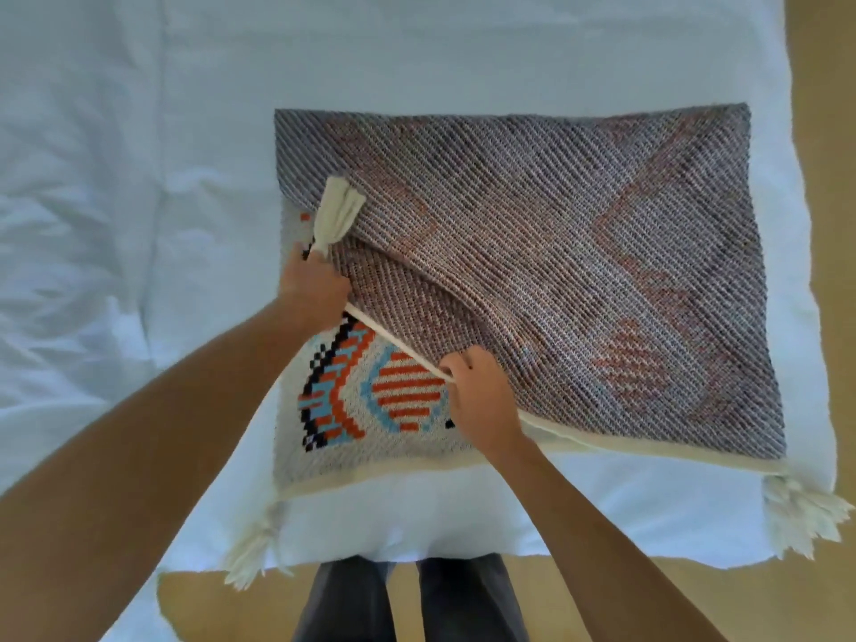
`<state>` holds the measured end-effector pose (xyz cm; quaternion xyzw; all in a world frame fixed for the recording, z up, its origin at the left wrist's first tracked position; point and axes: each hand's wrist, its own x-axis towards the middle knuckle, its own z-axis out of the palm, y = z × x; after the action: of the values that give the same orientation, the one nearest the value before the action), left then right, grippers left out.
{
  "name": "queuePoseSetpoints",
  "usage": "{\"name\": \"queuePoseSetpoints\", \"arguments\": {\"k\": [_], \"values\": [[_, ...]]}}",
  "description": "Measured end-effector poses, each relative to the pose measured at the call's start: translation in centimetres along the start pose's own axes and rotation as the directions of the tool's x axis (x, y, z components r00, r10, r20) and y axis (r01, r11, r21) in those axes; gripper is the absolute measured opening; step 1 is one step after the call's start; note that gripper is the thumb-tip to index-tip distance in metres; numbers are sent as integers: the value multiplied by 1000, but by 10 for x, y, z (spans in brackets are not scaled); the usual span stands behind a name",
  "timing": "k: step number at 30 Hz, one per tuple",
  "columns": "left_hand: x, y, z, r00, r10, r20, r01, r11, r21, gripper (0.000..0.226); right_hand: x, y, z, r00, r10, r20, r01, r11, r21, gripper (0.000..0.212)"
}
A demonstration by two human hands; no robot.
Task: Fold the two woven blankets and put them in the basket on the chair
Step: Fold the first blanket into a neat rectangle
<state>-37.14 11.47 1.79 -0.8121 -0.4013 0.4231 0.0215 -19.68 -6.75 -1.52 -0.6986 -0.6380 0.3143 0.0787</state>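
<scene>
Folding step on woven blanket (556, 252) at bed's (139, 178) near edge: left hand (312, 282) & right hand (481, 400) fingers pinch its cream border, next lay corner flat w/ edges aligned.

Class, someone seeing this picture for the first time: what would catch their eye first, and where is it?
The woven blanket on the white bed, its grey underside folded over most of a bright orange, blue and black pattern at lower left. Then the left hand and right hand, both gripping the cream edge, and a tassel above the left hand.
</scene>
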Motion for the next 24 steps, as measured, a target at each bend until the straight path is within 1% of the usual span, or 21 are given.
{"name": "queuePoseSetpoints", "arguments": {"k": [2,4,6,8,11,13,15,17,19,21,22,24], "values": [[-25,8,33,999,-13,33,16,996,-85,22,-1,0,6,1000,0,12,0,1000,-10,19],[-49,19,65,999,0,52,8,989,-150,26,-3,-1,14,997,-13,77,16,999,-46,17],[-68,32,93,1000,23,20,-18,981,-191,29,-7,-2,23,990,-29,140,43,995,-92,15],[-82,44,117,999,41,-20,-45,970,-237,36,-13,-2,32,983,-42,178,67,988,-139,19],[-92,53,139,997,41,-66,-62,932,-357,43,-19,3,42,981,-37,192,75,977,-197,26],[-98,55,148,996,13,-85,-48,905,-423,41,-22,4,45,983,-29,183,71,972,-224,26],[-109,54,157,998,-31,-49,5,885,-465,39,-27,0,46,987,-30,156,63,976,-209,23],[-126,58,169,998,-57,34,66,882,-467,38,-39,-8,50,986,-61,152,88,980,-176,16],[-142,65,182,995,-52,88,88,874,-478,37,-55,-14,57,975,-98,198,138,970,-201,14],[-153,74,186,997,-23,73,56,875,-481,38,-66,-15,64,968,-66,242,126,962,-243,18],[-156,76,185,998,1,59,26,893,-449,39,-69,-14,65,970,-37,239,100,961,-257,19],[-157,77,183,999,-14,-31,1,921,-390,42,-71,-16,67,976,6,218,61,953,-297,19]]}}
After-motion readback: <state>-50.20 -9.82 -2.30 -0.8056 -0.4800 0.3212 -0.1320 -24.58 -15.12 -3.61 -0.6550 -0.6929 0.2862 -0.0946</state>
